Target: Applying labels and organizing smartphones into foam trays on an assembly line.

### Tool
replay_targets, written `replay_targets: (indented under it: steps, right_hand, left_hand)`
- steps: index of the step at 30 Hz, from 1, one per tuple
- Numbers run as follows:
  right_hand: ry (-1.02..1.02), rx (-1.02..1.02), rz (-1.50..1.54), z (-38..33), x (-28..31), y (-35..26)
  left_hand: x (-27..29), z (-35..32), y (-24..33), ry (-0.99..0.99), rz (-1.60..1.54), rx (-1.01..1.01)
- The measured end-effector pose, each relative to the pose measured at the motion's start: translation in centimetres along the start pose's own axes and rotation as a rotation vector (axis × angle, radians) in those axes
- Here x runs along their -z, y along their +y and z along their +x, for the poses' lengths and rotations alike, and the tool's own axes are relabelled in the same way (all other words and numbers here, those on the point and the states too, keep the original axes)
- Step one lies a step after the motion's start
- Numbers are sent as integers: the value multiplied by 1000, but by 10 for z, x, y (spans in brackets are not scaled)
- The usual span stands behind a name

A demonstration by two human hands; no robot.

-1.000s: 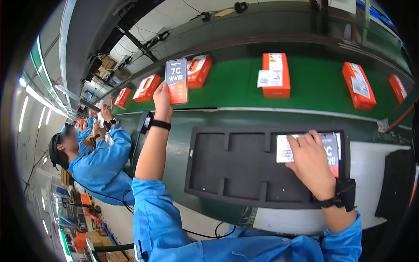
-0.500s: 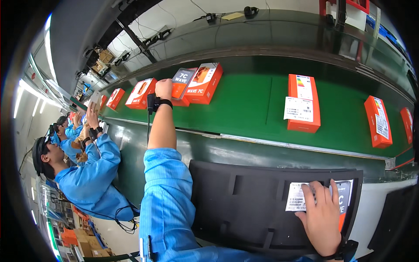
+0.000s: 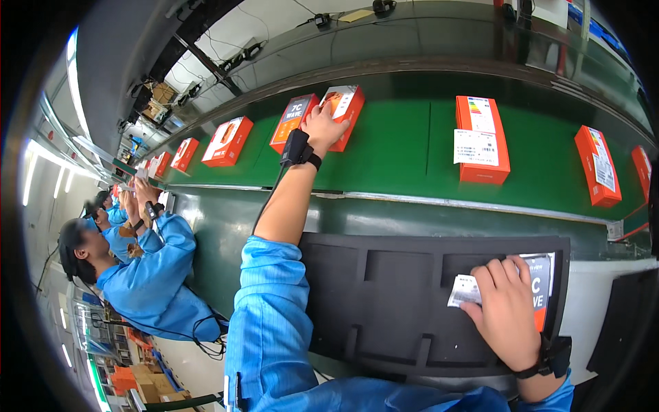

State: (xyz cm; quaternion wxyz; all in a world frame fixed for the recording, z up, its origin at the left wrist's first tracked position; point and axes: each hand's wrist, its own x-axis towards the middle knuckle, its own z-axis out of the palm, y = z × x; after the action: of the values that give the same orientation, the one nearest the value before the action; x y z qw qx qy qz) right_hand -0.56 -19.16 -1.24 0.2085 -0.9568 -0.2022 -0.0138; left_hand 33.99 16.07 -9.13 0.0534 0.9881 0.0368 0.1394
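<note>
My left hand (image 3: 321,132) reaches over the green belt and grips an orange box (image 3: 350,113) with a white printed top, thumb across the top and fingers along its left side. Touching distance to the left lies another orange box (image 3: 292,130), with a flat grey-and-orange piece on top. My right hand (image 3: 506,309) rests over the black foam tray (image 3: 391,302), its fingers curled round a white printed label card (image 3: 465,291) that tilts up from the tray. Partly under that hand lies a flat grey-and-orange piece (image 3: 537,285); its left part is hidden.
More orange boxes stand on the belt: one bearing white labels (image 3: 484,147), one farther right (image 3: 597,168), and others to the left (image 3: 228,142). Co-workers in blue (image 3: 147,275) work at the left. A metal edge (image 3: 412,206) borders the belt.
My left hand has moved right, from the box with the grey-and-orange piece to the neighbouring box. My right hand's fingers have curled, and the label card has shifted and tilted.
</note>
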Motion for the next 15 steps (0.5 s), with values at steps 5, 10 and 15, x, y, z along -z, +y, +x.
replay_targets:
  steps: [5, 10, 15]
  right_hand:
    - [79, 35, 2, 0, -9, 1]
    - [151, 45, 33, 4, -19, 4]
    - [129, 54, 43, 8, -27, 6]
  left_hand:
    - [36, -4, -2, 103, -64, -148]
    - [74, 29, -82, 214, -20, 17]
    - [50, 47, -128, -168, -267, -30]
